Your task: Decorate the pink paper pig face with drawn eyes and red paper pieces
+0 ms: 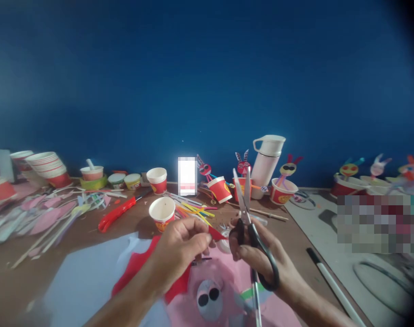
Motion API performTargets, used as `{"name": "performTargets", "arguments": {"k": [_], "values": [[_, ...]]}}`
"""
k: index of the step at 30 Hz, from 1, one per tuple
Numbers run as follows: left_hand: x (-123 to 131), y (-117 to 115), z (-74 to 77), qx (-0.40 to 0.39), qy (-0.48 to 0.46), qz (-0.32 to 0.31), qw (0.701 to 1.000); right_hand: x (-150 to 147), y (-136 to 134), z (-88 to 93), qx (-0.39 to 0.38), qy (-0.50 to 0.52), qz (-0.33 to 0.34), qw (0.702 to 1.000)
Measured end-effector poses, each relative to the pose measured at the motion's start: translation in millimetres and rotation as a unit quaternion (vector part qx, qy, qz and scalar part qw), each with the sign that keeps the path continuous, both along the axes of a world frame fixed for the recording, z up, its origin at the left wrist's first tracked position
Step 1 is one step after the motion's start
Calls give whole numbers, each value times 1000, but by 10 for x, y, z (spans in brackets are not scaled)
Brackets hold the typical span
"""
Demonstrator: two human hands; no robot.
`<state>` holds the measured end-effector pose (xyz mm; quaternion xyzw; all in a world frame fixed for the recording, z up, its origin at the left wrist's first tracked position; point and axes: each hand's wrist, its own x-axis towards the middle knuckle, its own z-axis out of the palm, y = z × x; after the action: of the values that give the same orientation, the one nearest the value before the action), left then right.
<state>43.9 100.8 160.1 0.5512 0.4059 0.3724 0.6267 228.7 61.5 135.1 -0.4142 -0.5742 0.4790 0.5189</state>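
Between the thumb and fingers of my left hand (184,250) is a small pointed piece of red paper (216,234). My right hand (266,254) is closed around black-handled scissors (245,217), whose blades point upward and stand slightly apart, away from the red piece. Below the hands, a pink paper shape (232,274) carries a white oval with two black eye dots (209,299). A larger red sheet (135,272) and a pale blue sheet (80,277) lie under my left forearm. A slim silvery stick (256,297) runs beneath my right hand; its kind is unclear.
Paper cups (162,211) stand ahead, with colourful strips (196,211) nearby. A red-handled cutter (116,215) and pink paper scraps (46,218) lie left. Rabbit figures (243,167) in cups and a white flask (266,168) line the wall. A marker (329,281) lies right.
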Motion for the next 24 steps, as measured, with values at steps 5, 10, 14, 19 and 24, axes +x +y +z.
{"name": "performTargets", "arguments": {"k": [5, 10, 14, 19, 24], "values": [[95, -80, -52, -22, 46, -39, 998, 16, -16, 67, 4, 38, -5, 999], [143, -100, -54, -43, 46, -42, 997, 7, -28, -48, 55, -44, -26, 997], [126, -73, -60, -68, 10, -66, 995, 21, -54, -45, 103, -134, -67, 983], [86, -50, -140, -161, -26, -133, 978, 85, -83, 7, 207, -225, -87, 948], [92, -99, -221, -208, -39, -171, 962, 117, -80, 20, 317, -297, -41, 900]]}}
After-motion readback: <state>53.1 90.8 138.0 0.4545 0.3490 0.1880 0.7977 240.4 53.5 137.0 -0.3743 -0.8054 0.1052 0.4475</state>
